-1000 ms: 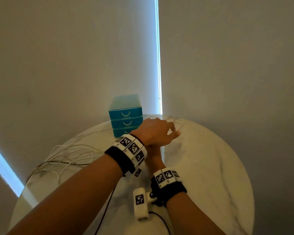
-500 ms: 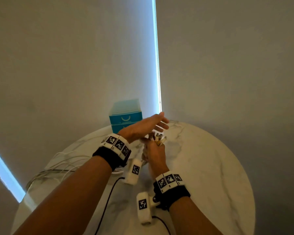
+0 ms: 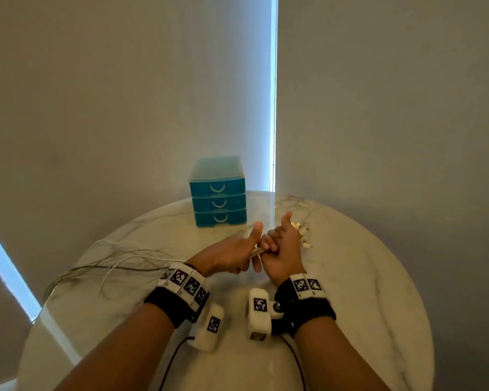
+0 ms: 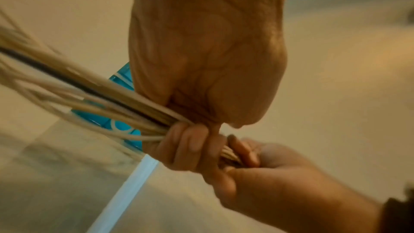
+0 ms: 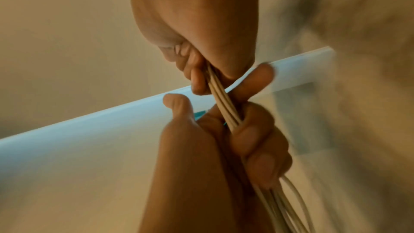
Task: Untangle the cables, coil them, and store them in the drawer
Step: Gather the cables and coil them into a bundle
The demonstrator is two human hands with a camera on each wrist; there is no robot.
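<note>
Toward the left edge of the round marble counter (image 3: 364,292) the loose run of the cables (image 3: 105,263) lies spread in slack loops, mostly pale strands with one dark strand among them, trailing off over the left rim. From there the strands gather into one bundle that rises to my hands near the middle of the counter.

My left hand (image 3: 232,256) has its grip clamped on that bundle, fingers curled round the strands and thumb raised. In the left wrist view the cables (image 4: 94,98) fan out from under my palm, blurred.

Touching it on the right, my right hand (image 3: 283,249) also has its grip closed round the same bundle, thumb up. The cable plugs (image 3: 304,235) stick out past my right fist toward the far right of the counter. In the right wrist view the pale strands (image 5: 221,98) run straight from one fist to the other.

At the far edge of the counter, behind my hands, stands the blue drawer unit (image 3: 218,193), three drawers stacked, all closed, each with a pale curved handle.

Both wrists wear black bands with square black-and-white coded markers; I can read no writing or brand anywhere.
</note>
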